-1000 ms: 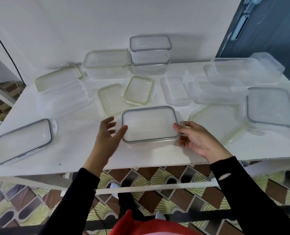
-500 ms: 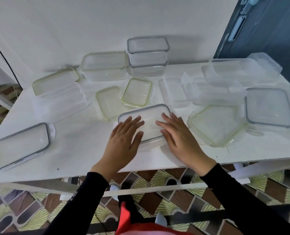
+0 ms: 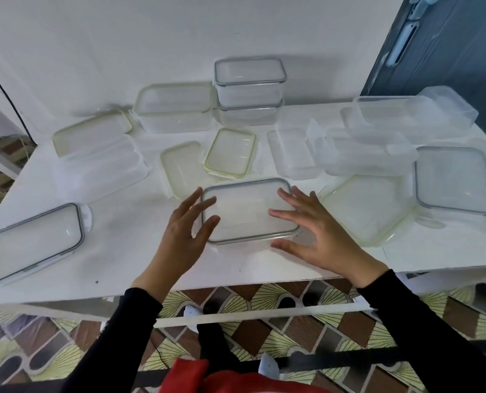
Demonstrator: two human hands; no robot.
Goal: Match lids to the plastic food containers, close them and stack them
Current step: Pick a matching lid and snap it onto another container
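**While the grey-rimmed lid [image 3: 250, 211] sits in place, we get ready to lock it**

While the grey-rimmed lid lies flat near the front edge of the desk [image 3: 122, 259], we hold our left hand [image 3: 183, 234] over its left rim and our right hand [image 3: 318, 234] over its right rim. Each grip is spread, fingers fanned and pinching nothing. Whether the fingertips actually touch the plastic we cannot quite tell, since the clear material blurs the contact. The container [image 3: 244, 246] seems to sit beneath the lid, though only faint edges show.

We judge the step in hand to be closing this one box: the lid looks matched and seated. The next move calls for pressing down along its edges until it locks, evenly on both sides so that it does not tilt. After that we would lift the box toward the stack of two closed containers [image 3: 250, 92] at the back of the desk.
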